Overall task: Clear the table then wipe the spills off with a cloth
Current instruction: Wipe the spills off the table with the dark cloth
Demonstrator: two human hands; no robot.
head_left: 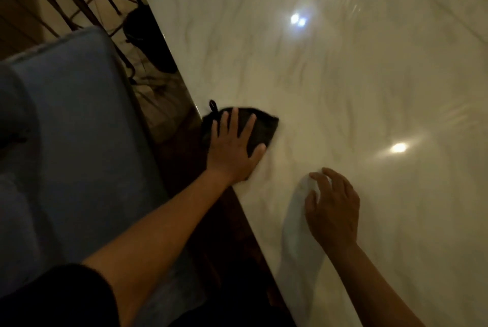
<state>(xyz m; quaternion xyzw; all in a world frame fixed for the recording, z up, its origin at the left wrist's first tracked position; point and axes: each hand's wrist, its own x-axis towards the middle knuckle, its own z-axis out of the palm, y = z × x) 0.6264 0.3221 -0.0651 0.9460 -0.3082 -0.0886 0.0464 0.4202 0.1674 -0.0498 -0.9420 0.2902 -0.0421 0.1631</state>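
The cloth [260, 126] lay on the table [343, 76] at its left edge, under the left hand [232, 149]. To the right, nearer the person, the right hand [334, 208] rested on a tissue [298, 234]. A cushioned chair [74, 128] stood left of the table.

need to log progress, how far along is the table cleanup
Done: no dishes or clutter on the visible marble table. In hand: the left hand presses flat on a dark cloth at the table's edge, while the right hand rests curled on a white cloth. Left: unclear, since blur and glare hide any remaining spills.
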